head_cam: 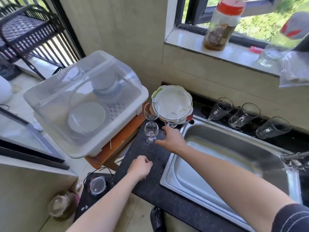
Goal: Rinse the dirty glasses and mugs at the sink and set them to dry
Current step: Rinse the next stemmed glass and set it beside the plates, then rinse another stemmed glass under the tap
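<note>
Three clear stemmed glasses stand on the dark counter [150, 164] left of the steel sink [173, 180]: one at the back [151, 112], one in front of it [151, 131], one to the right [171, 119]. My right hand [173, 139] reaches over the sink corner, fingers spread just below the right glass's bowl and hiding its stem. Its thumb points at the front glass's foot. My left hand [140, 167] rests on the counter in a loose fist with nothing in it. Three glass mugs [220, 108] [244, 115] [274, 127] lean tilted behind the sink.
A stack of dirty plates [173, 102] sits at the sink's back left corner. A white dish rack with a clear lid [87, 101] holds bowls on a wooden stand to the left. The tap [294, 158] juts in at right. Jars [220, 25] stand on the window sill.
</note>
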`<state>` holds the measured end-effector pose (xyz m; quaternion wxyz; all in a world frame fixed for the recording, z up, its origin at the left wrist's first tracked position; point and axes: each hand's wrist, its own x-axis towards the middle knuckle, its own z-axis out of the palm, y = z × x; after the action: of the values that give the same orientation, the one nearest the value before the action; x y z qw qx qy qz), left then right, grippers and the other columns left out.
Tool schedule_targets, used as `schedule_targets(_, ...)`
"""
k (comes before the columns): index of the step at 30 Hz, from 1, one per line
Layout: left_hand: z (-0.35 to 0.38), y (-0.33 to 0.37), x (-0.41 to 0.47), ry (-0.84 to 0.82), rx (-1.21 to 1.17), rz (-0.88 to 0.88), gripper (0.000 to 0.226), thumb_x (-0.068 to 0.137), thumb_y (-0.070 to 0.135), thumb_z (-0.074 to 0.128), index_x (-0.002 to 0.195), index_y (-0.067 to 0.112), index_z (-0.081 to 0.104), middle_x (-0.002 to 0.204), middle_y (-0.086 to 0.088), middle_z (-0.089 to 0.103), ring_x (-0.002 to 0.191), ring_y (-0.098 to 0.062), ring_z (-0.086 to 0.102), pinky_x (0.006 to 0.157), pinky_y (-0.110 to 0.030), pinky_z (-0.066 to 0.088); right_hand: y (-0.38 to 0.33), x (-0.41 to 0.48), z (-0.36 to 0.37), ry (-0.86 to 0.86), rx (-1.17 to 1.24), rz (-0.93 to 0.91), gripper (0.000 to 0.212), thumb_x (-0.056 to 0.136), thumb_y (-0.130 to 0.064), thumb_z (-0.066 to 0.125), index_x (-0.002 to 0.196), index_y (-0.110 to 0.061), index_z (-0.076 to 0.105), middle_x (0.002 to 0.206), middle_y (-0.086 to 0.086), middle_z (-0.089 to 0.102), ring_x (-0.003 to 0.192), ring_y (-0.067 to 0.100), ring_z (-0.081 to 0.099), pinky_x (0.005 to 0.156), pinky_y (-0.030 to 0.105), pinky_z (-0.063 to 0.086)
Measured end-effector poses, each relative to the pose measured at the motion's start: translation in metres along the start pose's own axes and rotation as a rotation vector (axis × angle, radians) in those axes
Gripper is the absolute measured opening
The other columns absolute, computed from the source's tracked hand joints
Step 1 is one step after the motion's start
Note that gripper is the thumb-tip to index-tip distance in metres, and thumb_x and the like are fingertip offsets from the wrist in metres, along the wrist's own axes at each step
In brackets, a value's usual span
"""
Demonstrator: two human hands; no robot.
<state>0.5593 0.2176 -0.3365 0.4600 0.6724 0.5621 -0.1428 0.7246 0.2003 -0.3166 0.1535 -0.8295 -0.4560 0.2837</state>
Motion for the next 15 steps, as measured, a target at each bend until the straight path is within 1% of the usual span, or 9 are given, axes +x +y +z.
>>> schedule_targets(1,0.003,0.008,-0.002,-0.013,0.022,0.018,0.016,0.095,0.035,0.048,0.095,0.021,0.057,0.083,-0.005,0.067,0.071,-0.021,0.066,0.074,-0.035,0.057,0.009,-0.009,-0.005,-0.004,-0.015,0.021,0.057,0.079,-0.047,0.069,0.125,-0.016,0.059,0.113,0.003,0.066,0.104,0.024,0.062,0.084,0.035,0.052)
schedule_targets(2,0.007,0.017,-0.003,-0.027,0.044,0.045,0.016,0.094,0.035,0.049,0.092,0.022,0.058,0.083,-0.005,0.067,0.073,-0.022,0.067,0.074,-0.035,0.056,0.022,-0.019,-0.011,-0.001,-0.027,0.042,0.050,0.082,-0.043,0.066,0.124,-0.017,0.060,0.114,0.002,0.067,0.104,0.023,0.062,0.084,0.034,0.052)
schedule_targets(4,0.023,0.039,-0.003,-0.046,0.083,0.120,0.017,0.088,0.034,0.050,0.081,0.022,0.058,0.082,-0.005,0.067,0.078,-0.028,0.067,0.073,-0.038,0.056,0.055,-0.044,-0.027,0.019,-0.047,0.101,0.034,0.086,-0.038,0.060,0.114,-0.019,0.065,0.106,-0.001,0.070,0.099,0.023,0.064,0.080,0.035,0.053)
schedule_targets(5,0.033,0.051,-0.003,-0.058,0.104,0.164,0.017,0.084,0.033,0.049,0.075,0.020,0.057,0.079,-0.006,0.067,0.076,-0.031,0.067,0.069,-0.038,0.055,0.074,-0.059,-0.036,0.037,-0.056,0.140,0.031,0.087,-0.037,0.058,0.111,-0.020,0.067,0.104,-0.002,0.070,0.099,0.023,0.064,0.079,0.035,0.053)
schedule_targets(7,0.059,0.080,-0.007,-0.097,0.164,0.259,0.016,0.081,0.028,0.046,0.070,0.017,0.051,0.071,-0.006,0.063,0.066,-0.029,0.060,0.060,-0.033,0.049,0.116,-0.093,-0.057,0.081,-0.069,0.242,0.029,0.090,-0.037,0.057,0.113,-0.022,0.066,0.107,-0.005,0.070,0.102,0.021,0.062,0.078,0.032,0.050)
schedule_targets(9,0.091,0.112,-0.017,-0.162,0.233,0.370,0.015,0.084,0.024,0.046,0.072,0.016,0.051,0.070,-0.007,0.060,0.064,-0.027,0.055,0.060,-0.032,0.046,0.160,-0.132,-0.077,0.145,-0.065,0.361,0.028,0.091,-0.036,0.057,0.114,-0.023,0.066,0.108,-0.006,0.070,0.104,0.020,0.062,0.078,0.030,0.047)
schedule_targets(10,0.109,0.128,-0.023,-0.189,0.272,0.424,0.015,0.085,0.024,0.047,0.074,0.016,0.051,0.072,-0.008,0.061,0.067,-0.029,0.057,0.062,-0.033,0.048,0.183,-0.151,-0.086,0.184,-0.061,0.417,0.028,0.091,-0.036,0.056,0.114,-0.023,0.067,0.107,-0.006,0.070,0.104,0.021,0.062,0.079,0.030,0.047)
schedule_targets(13,0.165,0.173,-0.045,-0.256,0.370,0.545,0.015,0.087,0.026,0.046,0.081,0.017,0.056,0.086,-0.015,0.068,0.083,-0.035,0.066,0.068,-0.036,0.052,0.245,-0.213,-0.113,0.290,-0.036,0.599,0.025,0.091,-0.039,0.056,0.108,-0.024,0.068,0.103,-0.005,0.071,0.099,0.021,0.063,0.077,0.030,0.048)
schedule_targets(15,0.201,0.200,-0.063,-0.288,0.446,0.626,0.020,0.087,0.026,0.046,0.088,0.012,0.061,0.093,-0.014,0.069,0.082,-0.033,0.065,0.072,-0.036,0.053,0.283,-0.252,-0.128,0.339,-0.006,0.700,0.024,0.089,-0.040,0.057,0.103,-0.023,0.068,0.099,-0.001,0.070,0.092,0.022,0.064,0.078,0.034,0.053)
